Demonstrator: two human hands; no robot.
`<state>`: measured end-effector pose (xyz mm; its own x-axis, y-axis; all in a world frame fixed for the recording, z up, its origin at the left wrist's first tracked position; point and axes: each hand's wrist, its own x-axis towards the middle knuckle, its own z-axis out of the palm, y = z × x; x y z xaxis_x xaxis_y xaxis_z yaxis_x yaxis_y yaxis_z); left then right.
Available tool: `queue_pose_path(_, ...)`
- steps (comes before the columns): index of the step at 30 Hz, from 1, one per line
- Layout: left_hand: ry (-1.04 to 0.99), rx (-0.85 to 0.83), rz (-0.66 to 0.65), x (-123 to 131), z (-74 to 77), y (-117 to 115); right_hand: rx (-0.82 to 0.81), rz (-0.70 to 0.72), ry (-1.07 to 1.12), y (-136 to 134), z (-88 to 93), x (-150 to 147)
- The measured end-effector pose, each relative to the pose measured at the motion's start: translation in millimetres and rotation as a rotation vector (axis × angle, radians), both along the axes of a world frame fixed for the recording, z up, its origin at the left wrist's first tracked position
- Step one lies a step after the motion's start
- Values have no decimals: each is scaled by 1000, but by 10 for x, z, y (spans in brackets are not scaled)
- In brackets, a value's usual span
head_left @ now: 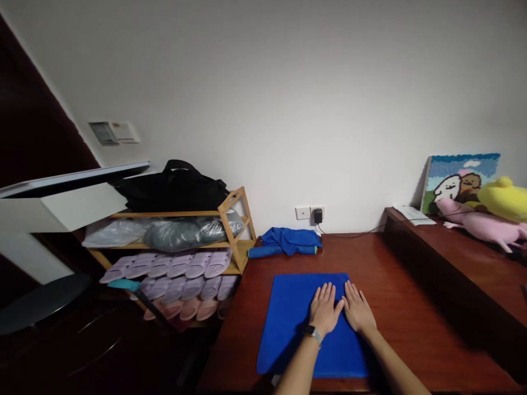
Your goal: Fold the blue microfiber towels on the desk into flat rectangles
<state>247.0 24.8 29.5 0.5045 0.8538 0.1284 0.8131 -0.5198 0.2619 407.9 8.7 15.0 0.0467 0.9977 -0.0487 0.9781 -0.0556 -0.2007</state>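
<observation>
A blue cloth (288, 318) lies spread flat, roughly square, on the reddish-brown wooden table (403, 329). My left hand (325, 311), with a watch (313, 332) on its wrist, rests palm down on the cloth right of its middle, fingers stretched out. My right hand (358, 308) lies palm down along the cloth's right edge, its fingers extended toward the far right corner. The two thumbs are close together. Neither hand grips anything.
A crumpled blue cloth (288, 240) lies over a rolled blue item (263, 252) by the wall. To the left stands a wooden shoe rack (234, 241) with slippers (197, 264) and a black bag (177, 189). Plush toys (481, 219) sit on a raised surface at right.
</observation>
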Motion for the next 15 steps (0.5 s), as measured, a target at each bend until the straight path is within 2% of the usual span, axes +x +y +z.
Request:
queue_pose_path(2, 19, 13, 102, -276, -41, 70, 5, -18, 26, 6, 4, -10)
queue_pose_path(6, 92, 21, 378, -1048, 5, 224, 18, -30, 60, 9, 26, -22)
queue_pose_path(9, 124, 48, 480, -1469, 25, 297, 19, -39, 59, 5, 36, -25)
queue_pose_path(11, 120, 61, 485, -1589, 6, 308, 15, -46, 48, -1, 37, -30)
queue_pose_path(15, 108, 69, 484, -1590, -43, 294, -23, -54, 30, 8, 45, -50)
